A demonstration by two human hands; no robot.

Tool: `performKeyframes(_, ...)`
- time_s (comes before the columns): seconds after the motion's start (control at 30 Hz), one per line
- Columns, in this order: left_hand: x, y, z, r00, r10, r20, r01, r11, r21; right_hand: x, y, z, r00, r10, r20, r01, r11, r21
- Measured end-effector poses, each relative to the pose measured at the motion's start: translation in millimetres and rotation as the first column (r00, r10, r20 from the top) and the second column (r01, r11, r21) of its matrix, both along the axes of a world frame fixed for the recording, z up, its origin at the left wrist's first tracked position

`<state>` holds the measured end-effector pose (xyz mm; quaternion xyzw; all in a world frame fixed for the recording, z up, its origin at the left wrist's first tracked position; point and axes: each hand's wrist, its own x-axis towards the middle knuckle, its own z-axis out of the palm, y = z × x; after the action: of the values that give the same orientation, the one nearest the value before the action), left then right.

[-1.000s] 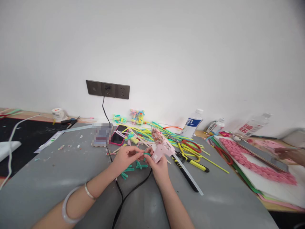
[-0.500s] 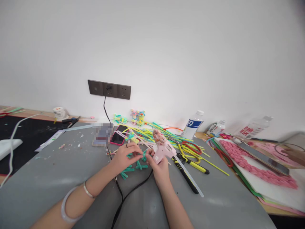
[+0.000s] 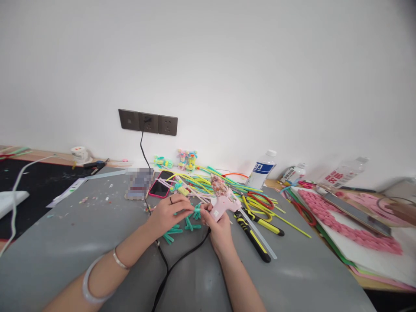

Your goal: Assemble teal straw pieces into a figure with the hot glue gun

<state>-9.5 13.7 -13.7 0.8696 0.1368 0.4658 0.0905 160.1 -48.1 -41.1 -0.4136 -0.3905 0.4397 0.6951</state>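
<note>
- While the left hand (image 3: 169,216) pinches one end of a teal fuzzy stick (image 3: 197,210), what's the other one up to?
- Right hand (image 3: 221,232) has the pink glue gun (image 3: 221,209) gripped, fingertips at the stick's other end, over the desk's (image 3: 110,225) middle.
- And around them?
- Teal offcuts (image 3: 172,234) by the hands, pliers (image 3: 251,236) toward the right edge, fuzzy dolls (image 3: 187,160) by the far edge.

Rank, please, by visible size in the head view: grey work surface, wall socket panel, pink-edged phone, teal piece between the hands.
Grey work surface
Wall socket panel
Pink-edged phone
Teal piece, partly hidden
</note>
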Motion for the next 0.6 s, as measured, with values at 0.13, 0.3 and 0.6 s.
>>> performKeyframes(0.13, -1.1, 1.3, -0.2, 1.0, 0.002, -0.014, -0.002, 1.0, -0.003, 0.4, -0.7, 0.4, 1.0, 0.018, -0.008, -0.018, 1.0, -0.009)
performKeyframes(0.3, -0.6, 2.9, -0.4, 0.999, 0.008, 0.035, -0.008, 1.0, 0.007, 0.7, 2.3, -4.8, 1.0, -0.003, -0.007, 0.003, 1.0, -0.019)
performKeyframes(0.6, -1.6, 1.9, 4.4, 1.0, 0.009, 0.023, -0.01, 1.0, 0.028, 1.1, 6.1, -14.6, 0.997, -0.066, 0.031, 0.068, 0.997, -0.044)
